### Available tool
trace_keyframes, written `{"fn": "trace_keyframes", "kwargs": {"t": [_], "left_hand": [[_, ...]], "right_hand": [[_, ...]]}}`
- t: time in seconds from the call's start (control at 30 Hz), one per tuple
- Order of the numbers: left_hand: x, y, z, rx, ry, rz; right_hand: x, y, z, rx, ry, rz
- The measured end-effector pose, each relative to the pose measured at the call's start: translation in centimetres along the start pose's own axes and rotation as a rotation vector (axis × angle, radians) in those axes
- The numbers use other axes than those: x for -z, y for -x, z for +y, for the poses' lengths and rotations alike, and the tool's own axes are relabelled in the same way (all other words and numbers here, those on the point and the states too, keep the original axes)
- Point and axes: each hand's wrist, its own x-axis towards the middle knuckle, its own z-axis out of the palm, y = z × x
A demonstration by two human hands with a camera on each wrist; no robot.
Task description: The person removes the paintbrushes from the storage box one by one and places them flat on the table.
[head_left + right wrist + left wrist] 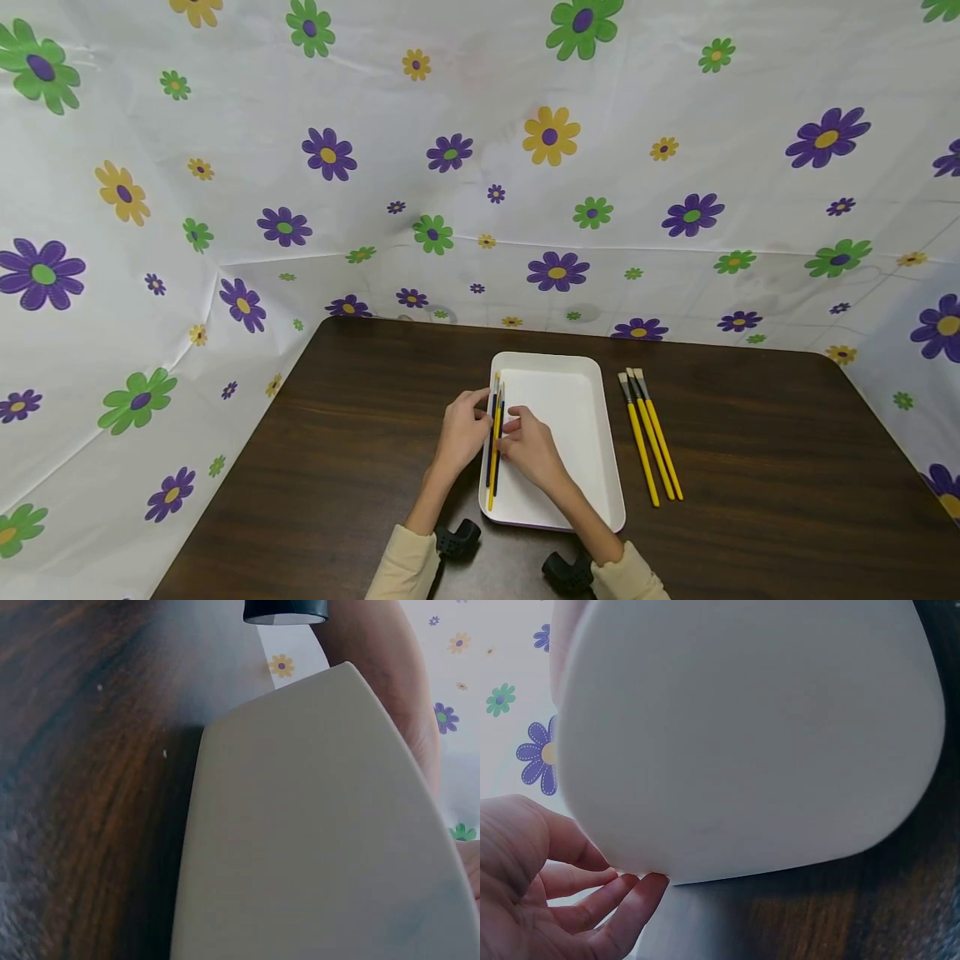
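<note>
A white tray (570,442) holds a yellow-handled paintbrush (492,492) and dark-handled paintbrushes (498,477) lengthwise along its left wall. Over that left rim is my left hand (461,429), its bent fingertips at the rim beside the brushes. In the left wrist view, the left fingertips (654,883) meet the tray edge; whether they pinch anything is unclear. My right hand (532,450) reaches in from the right and pinches a dark-handled paintbrush with curled fingers. In the right wrist view the tray wall (300,825) hides nearly all of that hand.
To the right of the tray, three yellow-handled paintbrushes (649,437) lie side by side on the dark wooden table (750,467). A flower-printed white cloth (480,167) hangs behind the table and at its sides. Black wrist devices (457,540) sit near the sleeves.
</note>
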Motion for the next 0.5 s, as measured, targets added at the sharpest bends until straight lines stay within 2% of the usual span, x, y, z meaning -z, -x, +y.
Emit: {"fn": "trace_keyframes", "kwargs": {"t": [0.23, 0.5], "left_hand": [[0.12, 0.07, 0.1, -0.021, -0.004, 0.007], [0.18, 0.07, 0.11, -0.029, -0.014, 0.012]], "right_hand": [[-0.13, 0.08, 0.13, 0.036, 0.015, -0.011], [-0.3, -0.02, -0.01, 0.028, 0.023, -0.025]]}}
